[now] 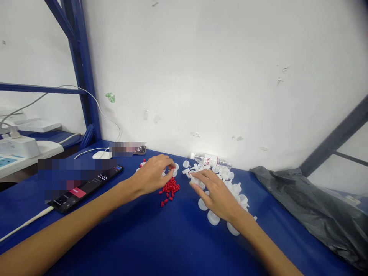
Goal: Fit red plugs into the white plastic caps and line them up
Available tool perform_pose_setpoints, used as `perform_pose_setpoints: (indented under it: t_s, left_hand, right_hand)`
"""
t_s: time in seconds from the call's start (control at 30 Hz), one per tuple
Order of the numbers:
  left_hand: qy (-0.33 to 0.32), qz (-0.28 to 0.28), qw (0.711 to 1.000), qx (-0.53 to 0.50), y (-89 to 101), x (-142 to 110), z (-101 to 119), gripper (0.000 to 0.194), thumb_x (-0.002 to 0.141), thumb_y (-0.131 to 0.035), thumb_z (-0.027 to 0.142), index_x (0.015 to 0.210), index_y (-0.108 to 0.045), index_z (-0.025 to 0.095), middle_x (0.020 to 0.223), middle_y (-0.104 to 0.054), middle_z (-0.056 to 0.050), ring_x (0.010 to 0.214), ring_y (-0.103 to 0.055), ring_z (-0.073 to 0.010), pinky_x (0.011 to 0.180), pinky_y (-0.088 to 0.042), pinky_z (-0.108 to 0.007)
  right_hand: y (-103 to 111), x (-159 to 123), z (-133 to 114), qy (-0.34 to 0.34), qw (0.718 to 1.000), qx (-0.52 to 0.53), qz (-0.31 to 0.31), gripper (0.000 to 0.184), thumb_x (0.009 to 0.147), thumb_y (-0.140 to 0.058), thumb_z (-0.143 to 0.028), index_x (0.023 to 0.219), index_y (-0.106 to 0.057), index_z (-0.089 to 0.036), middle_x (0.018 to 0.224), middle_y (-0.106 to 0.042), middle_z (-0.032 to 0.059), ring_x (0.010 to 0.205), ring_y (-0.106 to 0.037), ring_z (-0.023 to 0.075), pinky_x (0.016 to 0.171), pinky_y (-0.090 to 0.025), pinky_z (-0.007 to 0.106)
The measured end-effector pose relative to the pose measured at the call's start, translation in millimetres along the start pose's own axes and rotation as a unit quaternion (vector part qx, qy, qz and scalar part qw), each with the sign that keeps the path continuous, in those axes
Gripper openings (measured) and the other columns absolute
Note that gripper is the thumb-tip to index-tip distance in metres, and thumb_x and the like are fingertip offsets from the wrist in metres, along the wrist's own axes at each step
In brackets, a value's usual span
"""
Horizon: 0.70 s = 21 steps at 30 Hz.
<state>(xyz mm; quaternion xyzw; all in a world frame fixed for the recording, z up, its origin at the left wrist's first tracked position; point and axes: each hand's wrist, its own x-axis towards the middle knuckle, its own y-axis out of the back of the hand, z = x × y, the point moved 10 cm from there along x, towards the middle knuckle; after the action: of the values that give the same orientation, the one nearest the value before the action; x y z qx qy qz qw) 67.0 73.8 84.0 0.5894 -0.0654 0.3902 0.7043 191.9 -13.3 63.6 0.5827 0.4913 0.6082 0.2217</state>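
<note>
Rising beyond the left hand and right hand, the white wall bounds the blue tabletop, which gives room on their near side. White plastic pieces trail diagonally from the right fingertips, which pinch one, past that wrist; smaller red pieces lie just beside the left's narrowed fingertips, whose hold cannot be told.
</note>
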Motion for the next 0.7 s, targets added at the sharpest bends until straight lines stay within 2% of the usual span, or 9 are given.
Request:
perform_pose_setpoints:
  t_s: [0.17, 0.33, 0.4, 0.57, 0.7]
  left_hand:
    - [0.062, 0.003, 0.989, -0.135, -6.7, -4.3, 5.7, 0.019, 0.088, -0.058, 0.028, 0.093, -0.075, 0.021, 0.079, -0.073, 0.000, 0.065, -0.060, -0.0135, 0.062, -0.045, -0.026]
    - [0.096, -0.028, 0.950, -0.294, -23.5, -8.5, 7.7, 0.020, 0.087, -0.061, 0.032, 0.092, -0.075, 0.018, 0.091, -0.077, -0.005, 0.084, -0.070, -0.0199, 0.074, -0.055, -0.029]
    - [0.111, -0.044, 0.937, -0.327, -30.0, -9.9, 6.6, 0.019, 0.086, -0.063, 0.032, 0.093, -0.075, 0.018, 0.092, -0.077, -0.006, 0.086, -0.071, -0.0206, 0.077, -0.056, -0.030]
    - [0.115, -0.063, 0.936, -0.328, -34.3, -11.6, 9.4, 0.018, 0.087, -0.064, 0.031, 0.093, -0.075, 0.018, 0.090, -0.077, -0.005, 0.083, -0.072, -0.0197, 0.075, -0.056, -0.029]
    - [0.063, -0.045, 0.972, -0.221, -28.8, -12.0, 16.6, 0.020, 0.093, -0.058, 0.031, 0.100, -0.073, 0.020, 0.092, -0.077, -0.004, 0.083, -0.070, -0.0187, 0.076, -0.054, -0.029]
  right_hand:
    - [1.8, -0.2, -7.8, 0.010, 1.000, 0.007, 0.013, 0.041, 0.097, -0.058, -0.035, 0.135, -0.048, -0.027, 0.112, -0.067, 0.0074, 0.104, -0.062, 0.0250, 0.095, -0.049, 0.047]
    - [1.4, -0.2, -9.2, 0.017, 1.000, 0.011, 0.009, 0.042, 0.095, -0.061, -0.035, 0.134, -0.048, -0.027, 0.108, -0.069, 0.0063, 0.102, -0.064, 0.0241, 0.094, -0.050, 0.045]
    - [2.5, -0.2, -10.2, 0.022, 1.000, 0.009, 0.012, 0.041, 0.095, -0.061, -0.035, 0.133, -0.049, -0.027, 0.108, -0.069, 0.0059, 0.102, -0.064, 0.0237, 0.094, -0.050, 0.045]
    - [6.3, -2.6, -14.8, 0.049, 0.998, 0.005, 0.037, 0.037, 0.096, -0.058, -0.036, 0.132, -0.050, -0.027, 0.113, -0.069, 0.0081, 0.106, -0.064, 0.0251, 0.094, -0.052, 0.046]
    - [6.1, -4.9, -11.5, 0.043, 0.996, 0.053, 0.058, 0.037, 0.097, -0.056, -0.033, 0.133, -0.048, -0.027, 0.121, -0.066, 0.0090, 0.110, -0.065, 0.0242, 0.091, -0.056, 0.042]
